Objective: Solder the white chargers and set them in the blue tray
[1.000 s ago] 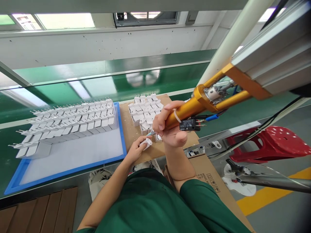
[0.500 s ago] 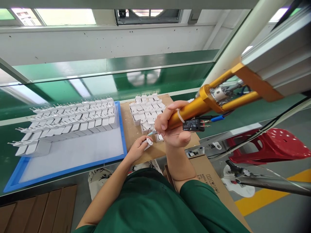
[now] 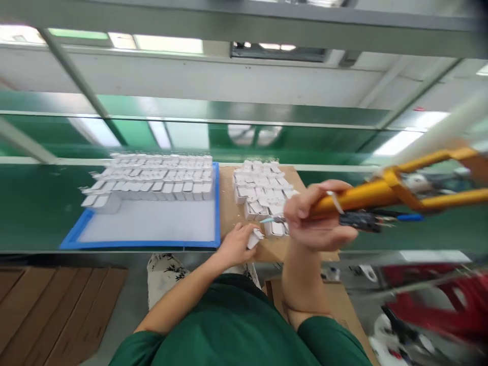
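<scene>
My left hand (image 3: 237, 245) is closed around a white plug adapter (image 3: 254, 238), held low over the front part of the cardboard sheet (image 3: 229, 203). My right hand (image 3: 314, 216) grips the gold cylindrical tool (image 3: 356, 197), which hangs from an arm at the right. The tool's thin light-blue tip (image 3: 268, 219) points left, a little above the adapter and apart from it. Behind my hands, a group of white adapters (image 3: 259, 185) stands on the cardboard, partly hidden by my right hand. A small black switch (image 3: 360, 220) is fixed under the tool.
At the left, a blue-rimmed tray (image 3: 152, 244) bears rows of white adapters (image 3: 160, 178) along its back part. Folded brown cardboard (image 3: 61, 310) lies below the bench at the left. A red stool (image 3: 430, 300), blurred, stands at the right.
The view has swung, so the bench sits further right in it. My left hand still holds the adapter and my right hand the tool; the tool tip now points to the adapter's upper side, apart.
</scene>
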Available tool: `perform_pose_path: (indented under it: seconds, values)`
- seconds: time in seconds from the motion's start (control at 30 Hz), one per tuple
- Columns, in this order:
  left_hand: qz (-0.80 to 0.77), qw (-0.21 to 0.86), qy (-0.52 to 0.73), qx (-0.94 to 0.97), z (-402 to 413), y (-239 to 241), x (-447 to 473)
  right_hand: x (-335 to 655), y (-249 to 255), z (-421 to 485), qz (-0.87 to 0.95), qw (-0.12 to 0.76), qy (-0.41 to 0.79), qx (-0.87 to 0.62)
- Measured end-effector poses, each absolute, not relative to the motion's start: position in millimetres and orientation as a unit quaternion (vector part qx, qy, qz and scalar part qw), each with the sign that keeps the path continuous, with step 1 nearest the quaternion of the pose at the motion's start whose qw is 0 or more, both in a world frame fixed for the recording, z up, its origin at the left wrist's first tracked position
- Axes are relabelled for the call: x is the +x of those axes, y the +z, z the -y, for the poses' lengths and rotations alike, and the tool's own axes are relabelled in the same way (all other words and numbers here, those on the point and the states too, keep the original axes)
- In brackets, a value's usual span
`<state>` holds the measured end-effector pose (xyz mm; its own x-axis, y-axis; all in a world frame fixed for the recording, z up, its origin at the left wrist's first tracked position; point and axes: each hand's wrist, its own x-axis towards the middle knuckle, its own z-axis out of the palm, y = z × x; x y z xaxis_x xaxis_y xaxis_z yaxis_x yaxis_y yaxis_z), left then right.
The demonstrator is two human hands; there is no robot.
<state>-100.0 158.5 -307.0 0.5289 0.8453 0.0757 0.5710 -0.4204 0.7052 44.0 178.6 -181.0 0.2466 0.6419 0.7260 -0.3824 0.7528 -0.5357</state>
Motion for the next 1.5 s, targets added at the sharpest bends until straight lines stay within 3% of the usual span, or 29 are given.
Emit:
perform_pose_path:
  seconds: [0.13,0.27,0.4,0.6,1.0,1.2,1.5]
  values:
    - [-0.454,0.281,0.303,0.789,-151,-301,-116,47,-172,-178,0.472,0.799,0.333,-0.164]
    - [-0.553,0.198,0.411,0.697,-156,-286,-196,46,-162,-176,0.411,0.801,0.354,-0.253]
    - [-0.695,0.095,0.390,0.596,-178,-281,-307,44,-162,-173,0.391,0.799,0.370,-0.267]
    - [-0.777,0.052,0.336,0.530,-199,-288,-397,44,-167,-177,0.320,0.782,0.469,-0.258]
    - [-0.841,0.030,0.311,0.441,-171,-307,-390,43,-172,-183,0.416,0.775,0.367,-0.302]
    - [-0.860,0.031,0.307,0.406,-174,-308,-392,65,-199,-227,0.489,0.816,0.268,-0.152]
    - [-0.863,-0.015,0.331,0.382,-183,-308,-392,70,-199,-230,0.570,0.782,0.231,-0.100]
